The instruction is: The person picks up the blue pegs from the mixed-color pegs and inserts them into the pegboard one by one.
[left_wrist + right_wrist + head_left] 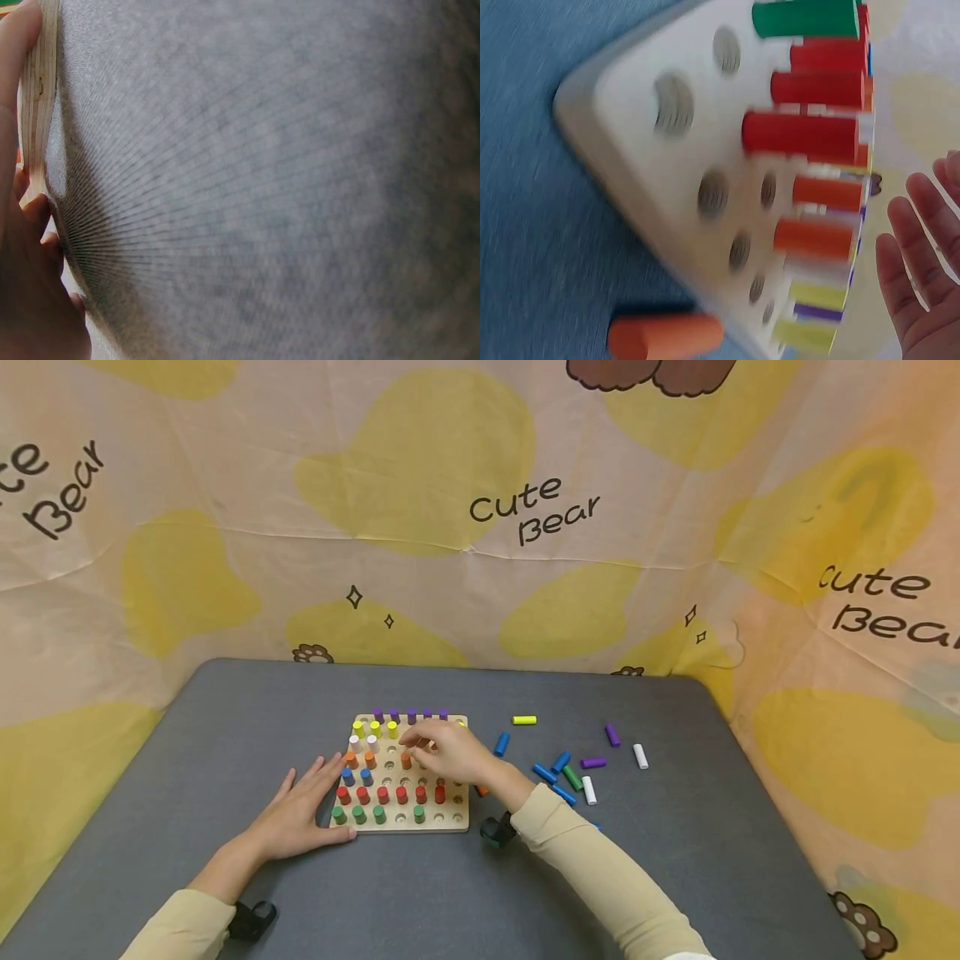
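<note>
A pale wooden pegboard stands on the table, with upright coloured pegs in rows. My left hand lies against its left side with fingers spread, the thumb at the front left corner. In the left wrist view, the thumb touches the board's edge. Over the upper right of the board is my right hand, palm down with bent fingers near the white pegs and an orange peg. Anything between its thumb and index finger is hidden. Some relaxed fingers appear in the right wrist view.
Loose pegs lie to the right of the board: a yellow peg, a green peg, two white ones, several blue ones and purple ones. An orange peg lies beside the board's right edge. A patterned cloth hangs behind the grey table.
</note>
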Available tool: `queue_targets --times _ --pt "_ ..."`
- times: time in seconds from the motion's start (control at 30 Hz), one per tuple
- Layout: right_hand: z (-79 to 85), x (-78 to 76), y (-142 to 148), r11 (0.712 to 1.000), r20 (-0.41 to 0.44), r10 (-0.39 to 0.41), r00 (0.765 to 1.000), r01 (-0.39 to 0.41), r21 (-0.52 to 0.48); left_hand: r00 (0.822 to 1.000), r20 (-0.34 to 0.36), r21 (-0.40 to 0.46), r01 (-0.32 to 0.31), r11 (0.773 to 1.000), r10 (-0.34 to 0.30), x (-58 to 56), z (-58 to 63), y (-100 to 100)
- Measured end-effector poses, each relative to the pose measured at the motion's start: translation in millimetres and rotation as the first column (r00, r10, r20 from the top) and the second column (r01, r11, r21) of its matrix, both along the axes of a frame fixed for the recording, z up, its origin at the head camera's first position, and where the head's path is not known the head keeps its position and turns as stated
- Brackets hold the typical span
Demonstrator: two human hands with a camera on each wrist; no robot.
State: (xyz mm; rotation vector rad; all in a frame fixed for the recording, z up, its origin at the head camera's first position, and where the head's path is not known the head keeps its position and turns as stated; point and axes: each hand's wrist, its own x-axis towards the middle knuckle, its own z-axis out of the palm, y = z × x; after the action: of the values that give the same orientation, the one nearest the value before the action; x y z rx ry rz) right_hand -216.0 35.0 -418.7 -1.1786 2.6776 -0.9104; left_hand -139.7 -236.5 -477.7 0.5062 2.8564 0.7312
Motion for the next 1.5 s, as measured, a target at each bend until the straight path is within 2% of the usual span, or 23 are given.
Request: queue_targets --times 0.47,0.73,1.0,1.2,1.5 --pt "-10.6 -20.0 50 0.989 -0.073 -0.142 0.987 0.14 -0.036 1.0 -0.014 0.006 0.005 1.0 -0.005 1.6 -1.4 -1" --pt "-16.8 -28.1 72 0.976 -0.021 -0.214 0.977 0.212 -0.054 1.0 -0.017 0.011 0.004 1.0 -0.004 1.4 -1.9 0" --pt "-28.8 -31.6 90 0.958 0.028 -0.287 0.957 0.287 -0.001 1.0 -0.016 0.009 0.004 1.0 -0.004 -0.3 -3.7 -2" --pt "-38.6 -32.0 102 0.937 0.03 -0.347 0.937 0.345 0.058 1.0 -0.001 0.005 0.004 1.0 -0.004 -1.4 -3.6 -2" --pt "-44.7 -32.2 115 0.928 0.041 -0.368 0.929 0.363 0.088 1.0 -0.009 0.005 0.004 1.0 -0.004 0.3 -1.8 -1"
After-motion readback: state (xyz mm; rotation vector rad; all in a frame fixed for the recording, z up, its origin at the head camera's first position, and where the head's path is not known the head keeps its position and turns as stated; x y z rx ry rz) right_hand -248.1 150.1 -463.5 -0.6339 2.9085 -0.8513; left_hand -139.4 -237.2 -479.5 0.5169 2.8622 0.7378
